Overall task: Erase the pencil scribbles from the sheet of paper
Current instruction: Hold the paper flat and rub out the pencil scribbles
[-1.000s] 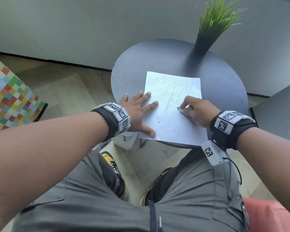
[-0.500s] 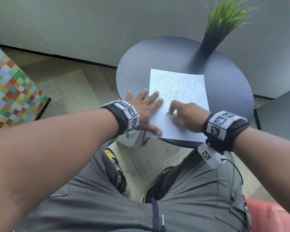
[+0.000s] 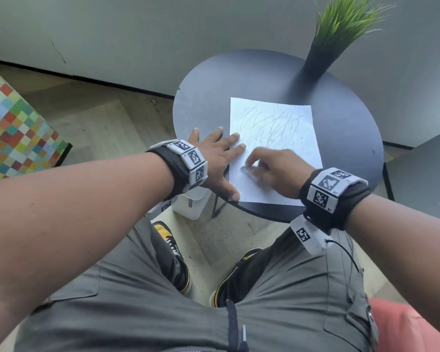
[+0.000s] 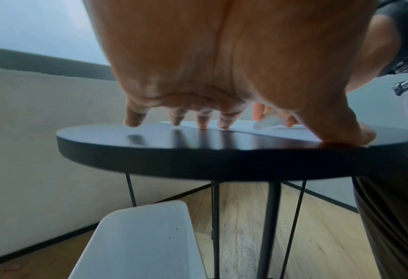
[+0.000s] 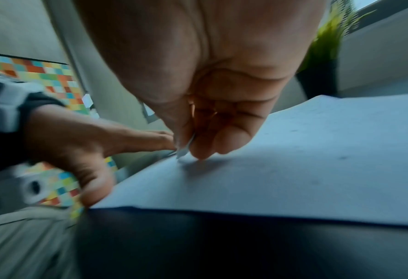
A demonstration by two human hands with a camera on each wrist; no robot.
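A white sheet of paper (image 3: pixel 285 148) lies on the round black table (image 3: pixel 346 138), with pencil scribbles (image 3: pixel 269 125) across its upper half. My left hand (image 3: pixel 219 158) lies flat with spread fingers; its index and middle fingertips and thumb press the sheet's left edge. My right hand (image 3: pixel 269 168) pinches a small pale eraser (image 3: pixel 247 170) and rubs it on the lower left of the sheet. The eraser (image 4: pixel 267 120) also shows in the left wrist view, and its edge (image 5: pixel 185 149) pokes out between thumb and fingers in the right wrist view.
A green grass plant in a black pot (image 3: pixel 320 59) stands at the table's far edge. A white bin (image 4: pixel 138 243) sits on the wooden floor under the table's near left. A colourful checkered box (image 3: pixel 15 130) is at the left, a grey wall behind.
My right hand has slid with the eraser from the sheet's right side to its lower left. The left hand stays pressing the sheet's left edge.
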